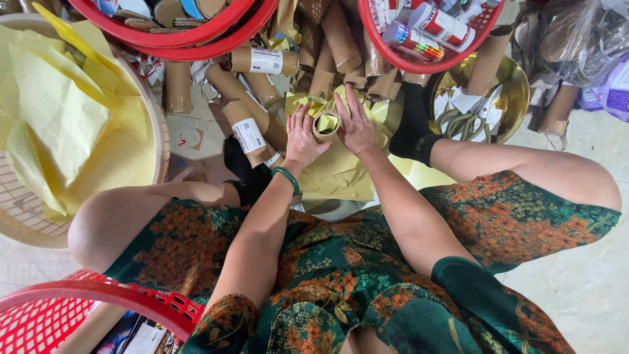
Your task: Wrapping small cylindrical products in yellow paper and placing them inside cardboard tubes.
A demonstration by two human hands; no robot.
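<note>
Your left hand (303, 139) and right hand (354, 126) hold 1 short cardboard tube (325, 124) between them, fingers wrapped around its sides, yellow paper tucked into its open end. It sits over a yellow paper sheet (337, 174) on the floor, near the scissors (462, 123).

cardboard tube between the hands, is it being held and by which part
Yes: the left hand and right hand grip the cardboard tube by its sides, near the open top.
</note>
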